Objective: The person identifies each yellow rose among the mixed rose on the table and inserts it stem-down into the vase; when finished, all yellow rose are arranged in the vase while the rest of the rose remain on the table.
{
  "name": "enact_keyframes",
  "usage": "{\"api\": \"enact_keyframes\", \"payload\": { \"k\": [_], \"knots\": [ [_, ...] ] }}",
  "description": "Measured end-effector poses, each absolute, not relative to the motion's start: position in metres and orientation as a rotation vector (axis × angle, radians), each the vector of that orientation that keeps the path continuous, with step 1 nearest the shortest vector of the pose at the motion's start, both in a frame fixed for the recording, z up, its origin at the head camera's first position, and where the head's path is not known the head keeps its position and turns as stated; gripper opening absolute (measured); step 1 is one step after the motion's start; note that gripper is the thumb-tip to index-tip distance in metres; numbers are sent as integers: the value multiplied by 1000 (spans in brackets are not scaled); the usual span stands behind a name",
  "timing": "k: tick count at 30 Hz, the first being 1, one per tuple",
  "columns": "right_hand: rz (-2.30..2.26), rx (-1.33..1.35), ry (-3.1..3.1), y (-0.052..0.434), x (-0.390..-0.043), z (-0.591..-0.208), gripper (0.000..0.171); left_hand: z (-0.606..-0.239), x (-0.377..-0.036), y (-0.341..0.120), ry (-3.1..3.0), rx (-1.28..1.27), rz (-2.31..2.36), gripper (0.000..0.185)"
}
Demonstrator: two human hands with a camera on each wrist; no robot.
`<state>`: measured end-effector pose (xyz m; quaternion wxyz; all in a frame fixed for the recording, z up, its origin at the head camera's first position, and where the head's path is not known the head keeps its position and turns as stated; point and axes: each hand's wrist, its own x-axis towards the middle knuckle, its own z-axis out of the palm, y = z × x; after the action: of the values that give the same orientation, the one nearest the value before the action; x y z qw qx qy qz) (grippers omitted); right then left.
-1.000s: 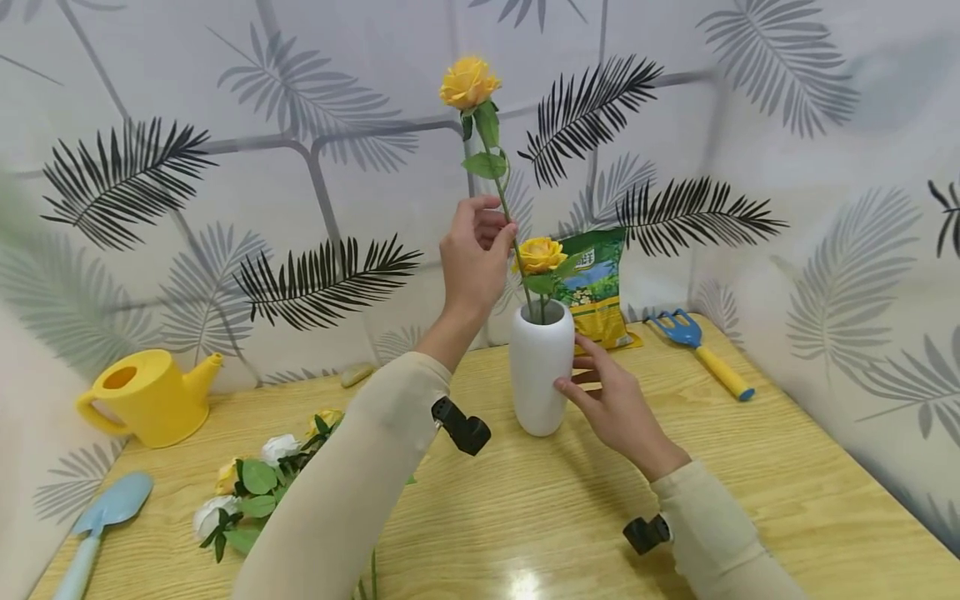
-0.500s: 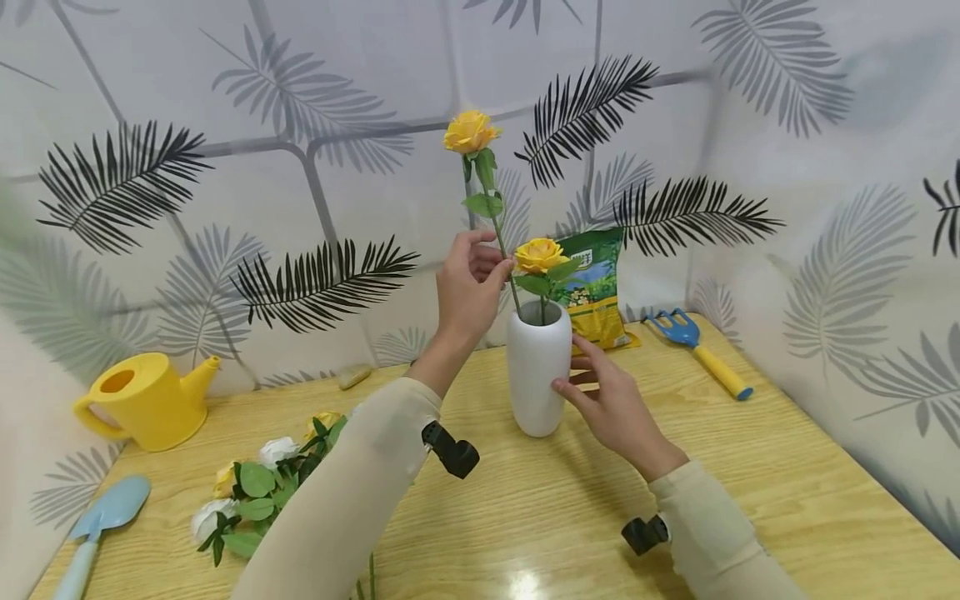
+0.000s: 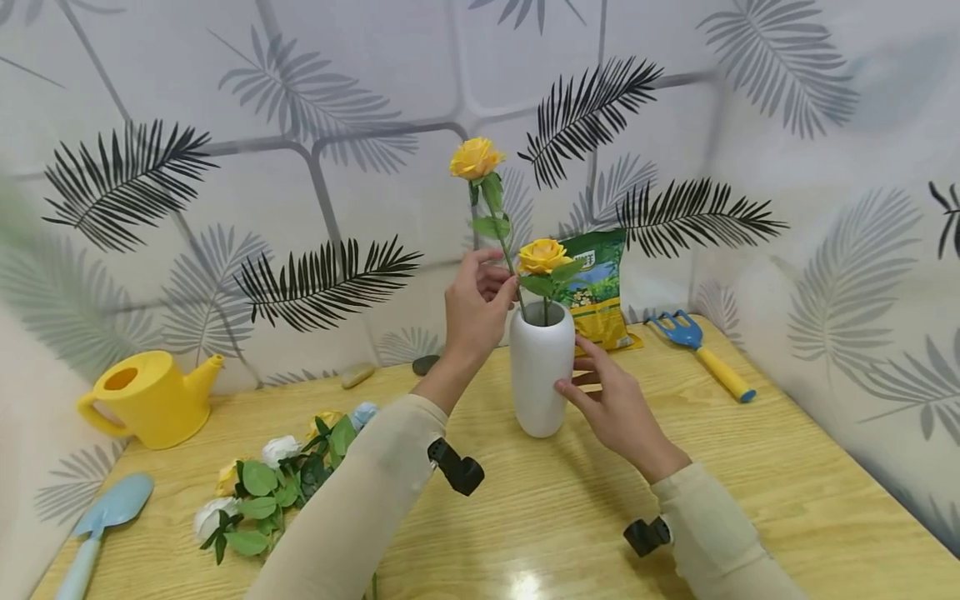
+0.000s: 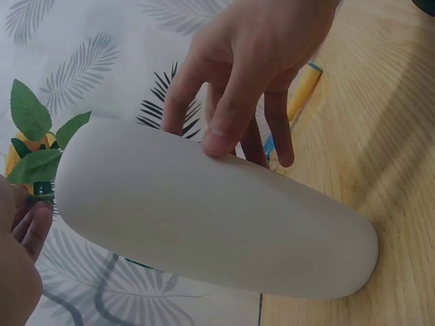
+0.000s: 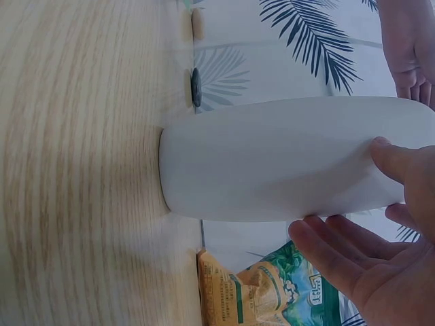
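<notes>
A white vase (image 3: pixel 540 375) stands upright on the wooden table, with one short yellow rose (image 3: pixel 543 257) in its mouth. My left hand (image 3: pixel 476 308) pinches the green stem of a taller yellow rose (image 3: pixel 477 158) just above the rim; the stem's lower end goes into the vase. Against the vase's right side, my right hand (image 3: pixel 611 406) steadies it with the thumb in front and the fingers round the side and back. The right wrist view shows that thumb and those fingers touching the vase wall (image 5: pixel 272 159).
White and yellow roses (image 3: pixel 258 492) lie at the left, partly behind my left sleeve. A yellow watering can (image 3: pixel 153 400) and a blue trowel (image 3: pixel 105 521) are further left. Behind the vase stands a green-yellow bag (image 3: pixel 600 292); a hand fork (image 3: pixel 701 354) lies right. Two stones (image 3: pixel 357 375) are near the wall.
My left hand has moved down with the taller yellow rose, and its stem has sunk deeper into the vase. My right hand has stayed at the vase's side.
</notes>
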<state>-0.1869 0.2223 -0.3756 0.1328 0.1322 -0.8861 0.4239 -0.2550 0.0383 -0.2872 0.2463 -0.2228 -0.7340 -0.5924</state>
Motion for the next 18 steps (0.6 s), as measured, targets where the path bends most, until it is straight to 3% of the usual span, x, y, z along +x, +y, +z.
{"api": "enact_keyframes", "payload": {
  "k": [18],
  "knots": [
    [1213,383,-2568,222,-187,-375,67,-298,-256,38,-1995,-586,-1660,32]
  ]
}}
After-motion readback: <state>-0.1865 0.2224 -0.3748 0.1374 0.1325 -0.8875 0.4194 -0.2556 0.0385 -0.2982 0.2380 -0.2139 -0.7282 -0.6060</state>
